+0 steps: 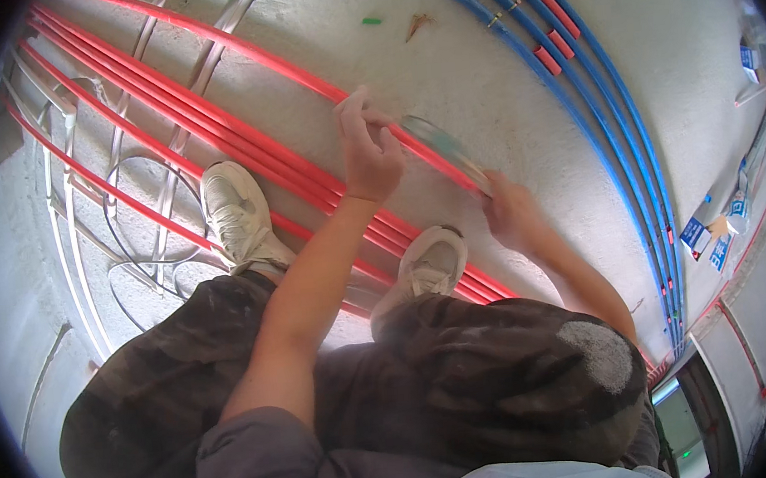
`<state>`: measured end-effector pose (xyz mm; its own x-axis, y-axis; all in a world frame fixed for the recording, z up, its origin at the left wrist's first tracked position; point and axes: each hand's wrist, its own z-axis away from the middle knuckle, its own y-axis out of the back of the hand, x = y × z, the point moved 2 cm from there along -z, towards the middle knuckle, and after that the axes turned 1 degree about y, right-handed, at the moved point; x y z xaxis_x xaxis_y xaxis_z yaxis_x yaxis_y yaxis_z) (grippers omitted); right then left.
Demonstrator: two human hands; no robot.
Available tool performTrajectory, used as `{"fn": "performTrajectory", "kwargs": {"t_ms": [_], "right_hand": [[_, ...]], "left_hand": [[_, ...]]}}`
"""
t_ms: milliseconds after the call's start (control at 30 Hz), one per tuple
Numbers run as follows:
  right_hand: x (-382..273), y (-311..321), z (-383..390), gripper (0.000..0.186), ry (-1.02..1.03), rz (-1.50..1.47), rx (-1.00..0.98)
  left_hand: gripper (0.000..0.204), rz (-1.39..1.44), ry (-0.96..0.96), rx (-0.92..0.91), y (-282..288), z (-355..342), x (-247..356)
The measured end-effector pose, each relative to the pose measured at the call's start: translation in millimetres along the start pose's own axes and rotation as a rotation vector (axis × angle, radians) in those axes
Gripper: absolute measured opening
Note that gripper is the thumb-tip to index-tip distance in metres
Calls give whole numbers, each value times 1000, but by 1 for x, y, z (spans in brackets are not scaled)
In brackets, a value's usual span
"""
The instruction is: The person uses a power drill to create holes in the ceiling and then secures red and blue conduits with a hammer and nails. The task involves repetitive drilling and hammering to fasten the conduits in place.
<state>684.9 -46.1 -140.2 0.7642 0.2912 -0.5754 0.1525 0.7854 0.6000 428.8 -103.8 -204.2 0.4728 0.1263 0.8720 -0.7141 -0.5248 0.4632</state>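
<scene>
A long red pipe (269,60) slants down from the upper left across the floor to my hands. My left hand (371,153) is curled around it, slightly blurred, with the thumb bent on the near side. At the pipe's lower right end my right hand (510,214) has its fingers closed on it. Alongside that stretch of pipe, a smeared greenish, see-through thing (443,143) reaches toward the right fingers; its kind is too blurred to tell. Under my arms more red pipes (281,161) run in a bundle, between and beneath my light shoes (237,211).
Several blue pipes (585,98) with red sleeves curve down the right side. White-grey conduits (170,153) and a loop of dark cable (112,213) lie at the left. A small green scrap (370,22) rests on the concrete floor. Blue-and-white packaging (697,234) is at the far right.
</scene>
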Motion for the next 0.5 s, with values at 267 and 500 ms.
{"fn": "performTrajectory", "kwargs": {"t_ms": [267,500], "right_hand": [[-40,26,2,27,-9,-182,96],[-15,14,-19,25,-77,-61,67]], "left_hand": [[50,-67,171,119,8,-61,2],[32,-423,0,-229,-9,-141,-3]]}}
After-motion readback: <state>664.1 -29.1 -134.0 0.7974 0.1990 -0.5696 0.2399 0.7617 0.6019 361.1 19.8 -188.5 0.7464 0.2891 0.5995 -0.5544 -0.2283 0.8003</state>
